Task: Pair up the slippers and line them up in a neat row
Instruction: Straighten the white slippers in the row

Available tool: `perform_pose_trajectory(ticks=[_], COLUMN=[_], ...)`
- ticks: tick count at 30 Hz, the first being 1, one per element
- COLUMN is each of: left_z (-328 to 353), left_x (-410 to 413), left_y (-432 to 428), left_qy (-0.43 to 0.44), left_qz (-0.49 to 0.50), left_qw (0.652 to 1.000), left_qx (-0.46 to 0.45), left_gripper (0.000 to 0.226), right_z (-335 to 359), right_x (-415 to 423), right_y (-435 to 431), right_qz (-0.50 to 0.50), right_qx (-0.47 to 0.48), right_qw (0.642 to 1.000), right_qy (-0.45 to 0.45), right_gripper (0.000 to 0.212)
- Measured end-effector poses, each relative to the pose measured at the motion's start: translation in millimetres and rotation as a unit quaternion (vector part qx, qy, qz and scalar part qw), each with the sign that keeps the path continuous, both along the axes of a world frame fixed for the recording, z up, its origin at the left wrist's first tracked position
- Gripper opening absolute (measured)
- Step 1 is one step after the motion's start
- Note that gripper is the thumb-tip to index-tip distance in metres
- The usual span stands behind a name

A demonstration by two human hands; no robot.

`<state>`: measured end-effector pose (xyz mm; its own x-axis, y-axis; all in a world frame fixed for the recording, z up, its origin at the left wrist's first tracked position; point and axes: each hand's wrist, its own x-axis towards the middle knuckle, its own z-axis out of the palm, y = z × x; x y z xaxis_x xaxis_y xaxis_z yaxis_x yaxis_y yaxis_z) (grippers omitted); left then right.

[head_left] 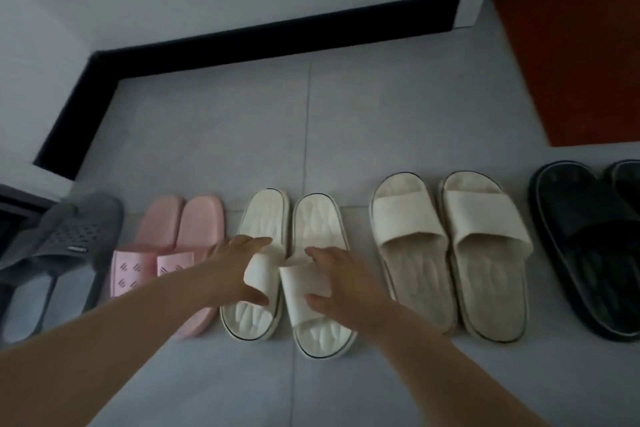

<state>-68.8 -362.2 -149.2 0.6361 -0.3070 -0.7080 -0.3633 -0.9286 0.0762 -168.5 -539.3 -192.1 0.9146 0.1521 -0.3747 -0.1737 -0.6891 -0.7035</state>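
Observation:
Five pairs of slippers stand in a row on the grey tiled floor. From the left: grey slippers (65, 246), pink slippers (180, 229), a white pair, a cream pair (446, 246) and black slippers (588, 246). My left hand (235, 267) grips the strap of the left white slipper (263, 215), thumb under it and fingers over it. My right hand (343, 284) holds the strap of the right white slipper (318, 218) the same way. The right white slipper sits slightly nearer to me than its mate.
A white wall with a black skirting board (277, 42) runs behind the row and turns a corner at the left. A red-brown mat (571, 45) lies at the back right. Bare tile stretches between the slippers and the wall.

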Motion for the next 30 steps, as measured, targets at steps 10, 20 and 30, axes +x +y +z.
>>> perform_pose_trajectory(ticks=[10,20,30], left_z=[-35,-25,-7], left_x=[9,22,11], left_y=[60,75,65], left_qy=[0.007,0.026,-0.054], left_qz=[0.141,0.229,0.152], left_qw=[0.922,0.858,0.901], left_qx=[-0.360,-0.459,-0.403], left_gripper=[0.063,0.035,0.076], right_z=[15,30,51], right_x=[81,75,23], right_y=[65,58,77], right_qz=[0.058,-0.203,-0.453], right_qx=[-0.083,0.088,0.487], right_qw=[0.979,0.940,0.719], right_qy=[0.177,0.259,0.200], right_gripper=[0.039,0.062,0.077])
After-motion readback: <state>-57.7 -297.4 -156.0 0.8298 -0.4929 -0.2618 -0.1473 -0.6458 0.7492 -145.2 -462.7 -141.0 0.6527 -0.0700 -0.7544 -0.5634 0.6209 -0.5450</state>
